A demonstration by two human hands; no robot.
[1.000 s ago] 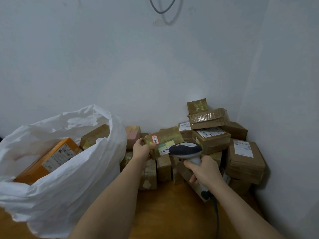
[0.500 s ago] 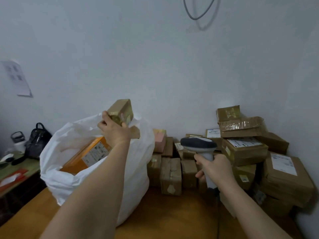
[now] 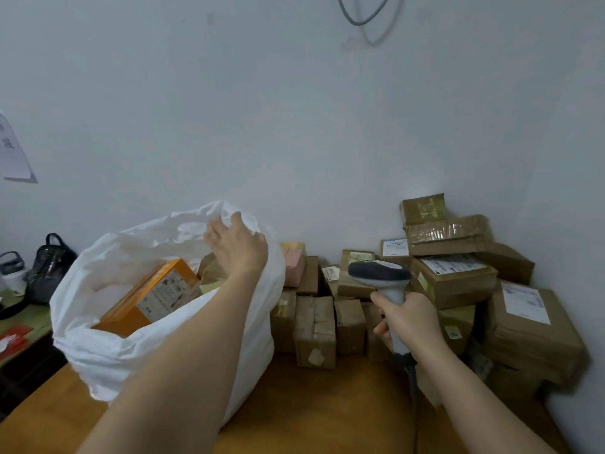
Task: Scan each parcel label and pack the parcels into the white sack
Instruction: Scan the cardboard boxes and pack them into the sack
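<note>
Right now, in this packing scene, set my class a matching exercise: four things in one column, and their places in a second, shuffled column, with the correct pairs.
Things:
1. orange box
2. barcode scanner
3. black bag
4. pink box

Places:
A. gripped in the right hand
B. on the side table at far left
C. inside the white sack
D. against the wall, just right of the sack

Pairs: 1-C, 2-A, 3-B, 4-D
</note>
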